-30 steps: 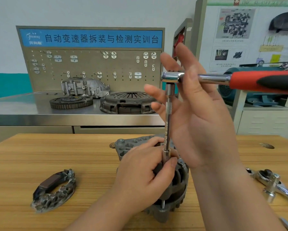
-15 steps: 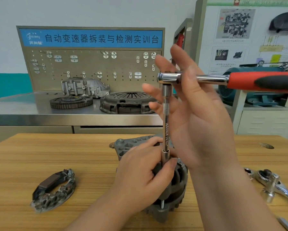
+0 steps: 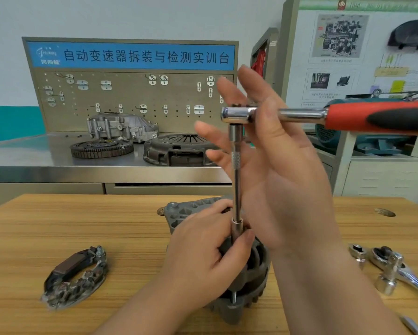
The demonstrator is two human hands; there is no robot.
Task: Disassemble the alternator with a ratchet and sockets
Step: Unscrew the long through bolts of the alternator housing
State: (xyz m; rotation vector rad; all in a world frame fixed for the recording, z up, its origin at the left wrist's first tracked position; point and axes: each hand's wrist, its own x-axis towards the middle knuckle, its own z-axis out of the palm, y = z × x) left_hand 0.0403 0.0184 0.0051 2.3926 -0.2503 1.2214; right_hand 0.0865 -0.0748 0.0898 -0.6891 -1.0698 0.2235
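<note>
The grey alternator point(image 3: 252, 274) stands on the wooden table point(image 3: 82, 226). My left hand point(image 3: 203, 250) grips its top, with the thumb against the socket at the foot of a long chrome extension bar point(image 3: 236, 184). The bar rises to the head of a ratchet, whose red and black handle point(image 3: 377, 117) points right. My right hand point(image 3: 287, 177) is held upright behind the bar with straight, spread fingers, and its thumb lies across the ratchet's neck.
A removed rectifier piece point(image 3: 74, 276) lies at the left of the table. A second chrome ratchet with a socket point(image 3: 396, 269) lies at the right. On the steel bench behind are a flywheel point(image 3: 101, 148), a clutch cover point(image 3: 179, 151) and a housing point(image 3: 120, 126).
The ratchet head and my right hand have shifted slightly left. My left hand keeps its hold on the alternator.
</note>
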